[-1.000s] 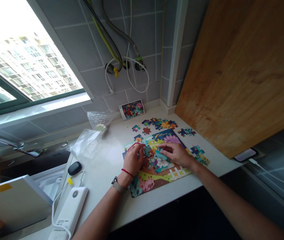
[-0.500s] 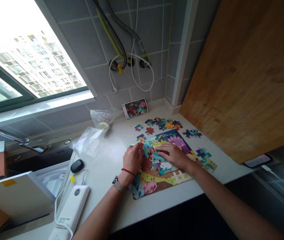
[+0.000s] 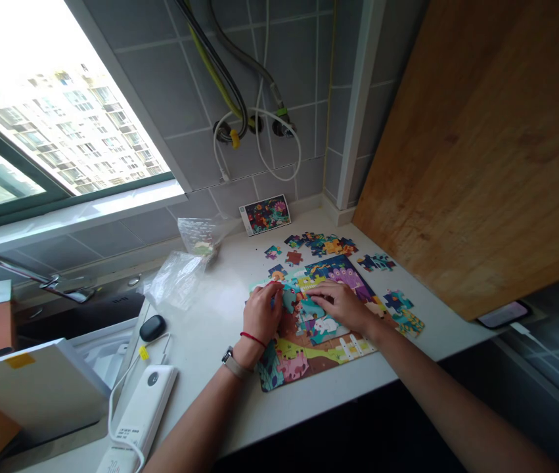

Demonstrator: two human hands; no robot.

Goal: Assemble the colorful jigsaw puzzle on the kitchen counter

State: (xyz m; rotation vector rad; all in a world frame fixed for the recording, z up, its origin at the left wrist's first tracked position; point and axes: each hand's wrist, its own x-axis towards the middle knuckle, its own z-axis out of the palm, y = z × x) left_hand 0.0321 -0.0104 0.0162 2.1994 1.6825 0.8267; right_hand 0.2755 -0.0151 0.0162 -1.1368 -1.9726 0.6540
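A colourful, partly assembled jigsaw puzzle (image 3: 309, 351) lies on the white countertop (image 3: 220, 328). My left hand (image 3: 261, 314) rests on the puzzle's left part with fingers curled, pinching a teal piece (image 3: 289, 299). My right hand (image 3: 341, 303) lies on the puzzle's middle, fingers pressed down on the pieces there. Loose puzzle pieces (image 3: 319, 244) lie in a group behind the puzzle, and a few more pieces (image 3: 404, 314) sit to its right.
A reference picture card (image 3: 265, 215) leans on the tiled wall. Clear plastic bags (image 3: 180, 272) lie left of the puzzle. A white power bank (image 3: 141, 410) with cable, a black mouse-like object (image 3: 152, 327), a sink tap (image 3: 27, 279) and a wooden board (image 3: 481, 151) surround the area.
Both hands stayed on the puzzle's middle, pressing lower onto the pieces; the view shifted slightly.
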